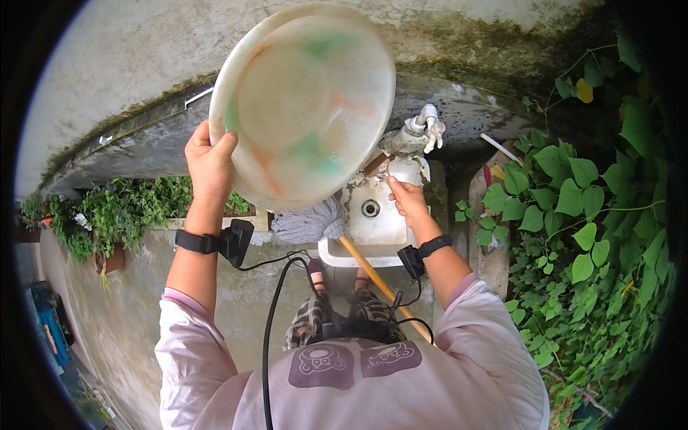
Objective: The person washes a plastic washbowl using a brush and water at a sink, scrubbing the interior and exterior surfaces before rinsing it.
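A large whitish plastic basin (301, 102) with green and orange stains is raised and tilted, its inside facing me. My left hand (212, 156) grips its left rim, thumb on the inner side. Below it stands a worn white ceramic sink (395, 215) with a round drain (371, 208). My right hand (409, 201) is over the sink's right side, fingers curled and thumb pointing towards a small brown block (375, 164) at the back ledge. Whether it pinches something thin there, I cannot tell. A grey string mop head (306, 221) lies at the sink's left edge.
The mop's wooden handle (371, 271) slants across the sink front towards my body. A wrapped pipe with a tap (427, 129) rises behind the sink. Leafy vines (580, 199) crowd the right; planters (145, 215) line the left wall. Black cables (274, 317) hang near my arms.
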`<state>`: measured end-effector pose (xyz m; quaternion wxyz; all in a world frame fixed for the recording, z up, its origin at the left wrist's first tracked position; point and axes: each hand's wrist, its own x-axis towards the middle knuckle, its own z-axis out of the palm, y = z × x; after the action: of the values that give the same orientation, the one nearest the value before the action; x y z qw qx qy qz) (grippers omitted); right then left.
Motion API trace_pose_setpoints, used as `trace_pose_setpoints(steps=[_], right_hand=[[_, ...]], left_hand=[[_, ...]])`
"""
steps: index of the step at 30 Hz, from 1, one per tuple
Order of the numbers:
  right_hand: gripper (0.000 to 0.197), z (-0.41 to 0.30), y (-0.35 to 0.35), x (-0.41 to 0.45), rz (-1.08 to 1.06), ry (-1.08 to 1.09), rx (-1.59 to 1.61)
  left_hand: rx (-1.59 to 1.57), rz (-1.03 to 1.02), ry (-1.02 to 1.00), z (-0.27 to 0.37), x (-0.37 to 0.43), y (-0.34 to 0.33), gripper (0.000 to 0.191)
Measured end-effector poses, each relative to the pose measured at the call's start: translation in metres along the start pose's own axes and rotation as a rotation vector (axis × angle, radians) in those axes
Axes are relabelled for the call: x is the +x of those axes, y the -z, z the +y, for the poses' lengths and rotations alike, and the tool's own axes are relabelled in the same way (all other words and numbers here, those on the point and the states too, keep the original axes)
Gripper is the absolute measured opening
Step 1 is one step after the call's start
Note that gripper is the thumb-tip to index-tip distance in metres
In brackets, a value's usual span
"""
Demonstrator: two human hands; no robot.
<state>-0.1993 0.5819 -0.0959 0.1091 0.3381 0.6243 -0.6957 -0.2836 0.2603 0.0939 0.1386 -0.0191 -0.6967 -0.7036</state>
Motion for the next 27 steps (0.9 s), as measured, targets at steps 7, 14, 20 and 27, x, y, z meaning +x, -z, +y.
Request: trace_pose_setpoints(steps=[7, 14, 20, 27], right_hand=[[0.028, -0.013, 0.003, 0.011, 0.075, 0.229, -0.103], [0.020, -0.001, 0.009, 0.016, 0.063, 0.298, -0.227], [0.022, 0.011, 0.024, 0.015, 0.044, 0.296, -0.271], [0.021, 0.012, 0.037, -0.018, 0.091, 0.417, -0.219]], left_hand=[[0.572, -0.162, -0.473, 0.030, -0.010, -0.008, 0.012], [0.758, -0.216, -0.843, 0.024, -0.017, -0.011, 0.028], [0.778, -0.213, -0.857, 0.023, -0.022, -0.018, 0.028], [0.601, -0.048, -0.558, -0.003, -0.027, -0.021, 0.016]])
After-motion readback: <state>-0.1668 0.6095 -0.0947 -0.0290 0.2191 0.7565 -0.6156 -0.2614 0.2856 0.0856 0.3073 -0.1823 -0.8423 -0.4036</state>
